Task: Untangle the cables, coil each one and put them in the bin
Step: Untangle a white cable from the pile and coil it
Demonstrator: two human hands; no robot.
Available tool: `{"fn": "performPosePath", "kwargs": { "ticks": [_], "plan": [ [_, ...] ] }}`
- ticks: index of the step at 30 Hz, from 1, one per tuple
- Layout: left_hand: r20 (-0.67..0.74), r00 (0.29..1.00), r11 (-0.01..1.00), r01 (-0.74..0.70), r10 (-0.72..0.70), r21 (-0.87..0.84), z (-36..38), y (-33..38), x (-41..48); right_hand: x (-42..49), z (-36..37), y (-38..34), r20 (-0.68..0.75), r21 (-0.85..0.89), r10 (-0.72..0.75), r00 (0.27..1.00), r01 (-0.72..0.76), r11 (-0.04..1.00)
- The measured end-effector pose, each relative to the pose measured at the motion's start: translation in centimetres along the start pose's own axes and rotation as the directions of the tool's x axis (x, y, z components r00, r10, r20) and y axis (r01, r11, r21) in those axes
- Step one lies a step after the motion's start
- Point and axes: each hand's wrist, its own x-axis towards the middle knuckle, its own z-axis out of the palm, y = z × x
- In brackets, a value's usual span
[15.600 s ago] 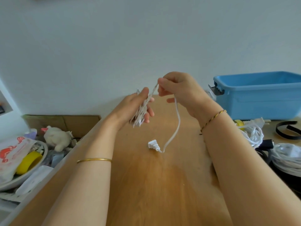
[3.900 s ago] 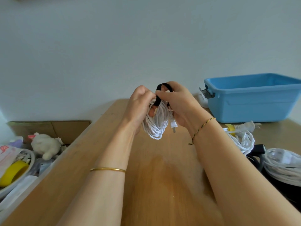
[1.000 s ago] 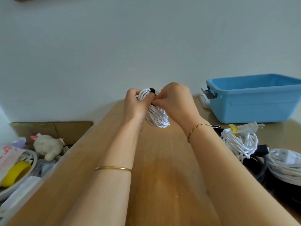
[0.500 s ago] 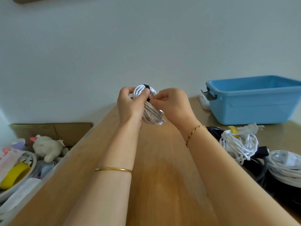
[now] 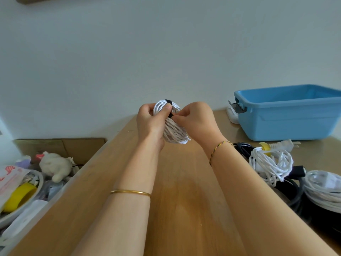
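Our left hand (image 5: 149, 124) grips the coiled white cable (image 5: 175, 133) above the wooden table (image 5: 184, 200), while our right hand (image 5: 197, 122) pinches the black strap (image 5: 168, 102) wrapped round it. The blue bin (image 5: 287, 122) stands well apart at the right, other cables (image 5: 271, 163) before it.

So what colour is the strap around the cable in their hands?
Black. The strap shows best in the head view, wrapped over the white cable.

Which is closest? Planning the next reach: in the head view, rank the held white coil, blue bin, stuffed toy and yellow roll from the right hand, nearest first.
1. White coil, held in the right hand.
2. Blue bin, back right.
3. Stuffed toy, far left, off the table.
4. Yellow roll, farther left still.
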Motion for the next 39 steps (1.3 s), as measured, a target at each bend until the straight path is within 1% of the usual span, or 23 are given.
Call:
{"fn": "performPosePath", "kwargs": {
  "ticks": [2, 6, 9, 11, 12, 16, 17, 19, 22, 25, 26, 28, 30, 31, 32, 35, 37, 39],
  "plan": [
    [0.006, 1.000, 1.000, 0.002, -0.002, 0.002, 0.1, 0.0, 0.0, 0.1, 0.0, 0.0, -0.017, -0.012, -0.001, 1.000, 0.001, 1.000],
    [0.012, 1.000, 1.000, -0.002, 0.001, 0.028, 0.1, -0.2, 0.1, 0.2, 0.3, 0.1, -0.073, -0.099, -0.045, 0.996, 0.038, 0.994],
    [0.014, 1.000, 0.999, 0.007, -0.008, 0.032, 0.0, -0.3, 0.2, 0.2, 0.3, 0.0, -0.074, -0.145, -0.096, 0.993, 0.084, 0.986],
    [0.028, 1.000, 1.000, 0.013, -0.014, 0.019, 0.0, -0.2, 0.2, 0.3, 0.3, 0.0, -0.059, -0.157, -0.119, 0.991, 0.108, 0.982],
    [0.039, 0.999, 1.000, 0.014, -0.014, 0.014, 0.0, -0.1, 0.2, 0.3, 0.2, 0.0, -0.053, -0.137, -0.121, 0.991, 0.113, 0.984],
    [0.103, 0.995, 1.000, 0.013, -0.013, 0.000, -0.1, 0.0, 0.1, 0.5, -0.3, -0.1, -0.002, 0.007, -0.114, 0.993, 0.114, 0.993],
    [0.120, 0.993, 1.000, 0.020, -0.020, -0.006, -0.1, 0.0, 0.1, 0.6, -0.5, -0.1, 0.023, -0.003, -0.111, 0.994, 0.111, 0.994],
    [0.137, 0.990, 0.999, 0.039, -0.036, -0.018, -0.1, 0.0, 0.0, 0.8, -0.7, 0.0, 0.056, -0.098, -0.120, 0.991, 0.126, 0.987],
    [0.112, 0.993, 0.998, 0.044, -0.039, -0.037, 0.0, -0.1, 0.0, 1.0, -0.5, 0.3, 0.069, -0.219, -0.124, 0.990, 0.136, 0.966],
    [0.070, 0.997, 1.000, 0.021, -0.020, -0.012, -0.1, -0.2, 0.2, 0.7, -0.2, 0.3, 0.108, -0.193, -0.091, 0.990, 0.111, 0.975],
    [0.063, 0.998, 1.000, 0.016, -0.016, -0.002, -0.1, -0.2, 0.2, 0.5, -0.2, 0.2, 0.106, -0.167, -0.092, 0.990, 0.109, 0.980],
    [0.067, 0.998, 1.000, 0.013, -0.013, 0.000, -0.2, -0.2, 0.3, 0.3, -0.5, 0.0, 0.055, -0.161, -0.097, 0.994, 0.105, 0.981],
    [0.105, 0.994, 1.000, 0.010, -0.008, -0.028, -0.3, -0.1, 0.3, 0.3, -0.9, -0.2, -0.009, -0.201, -0.075, 0.997, 0.072, 0.977],
    [0.135, 0.991, 0.999, 0.009, -0.003, -0.040, -0.3, 0.0, 0.2, 0.3, -1.1, -0.3, -0.014, -0.196, -0.057, 0.998, 0.053, 0.979],
    [0.161, 0.987, 0.999, 0.010, -0.001, -0.053, -0.2, 0.0, 0.3, 0.3, -1.3, -0.4, 0.004, -0.162, -0.031, 1.000, 0.031, 0.986],
    [0.197, 0.980, 0.996, 0.015, 0.002, -0.085, -0.1, -0.5, 0.4, 0.2, -1.9, -0.7, 0.112, 0.024, 0.085, 0.990, -0.088, 0.996],
    [0.208, 0.978, 0.997, 0.009, 0.008, -0.082, 0.1, -0.6, 0.4, 0.1, -2.3, -0.6, 0.191, 0.150, 0.157, 0.969, -0.187, 0.971],
    [0.210, 0.977, 0.998, -0.021, 0.034, -0.065, 0.3, -0.8, 0.3, 0.0, -2.8, -0.5, 0.275, 0.282, 0.200, 0.941, -0.278, 0.918]
  ]
}}
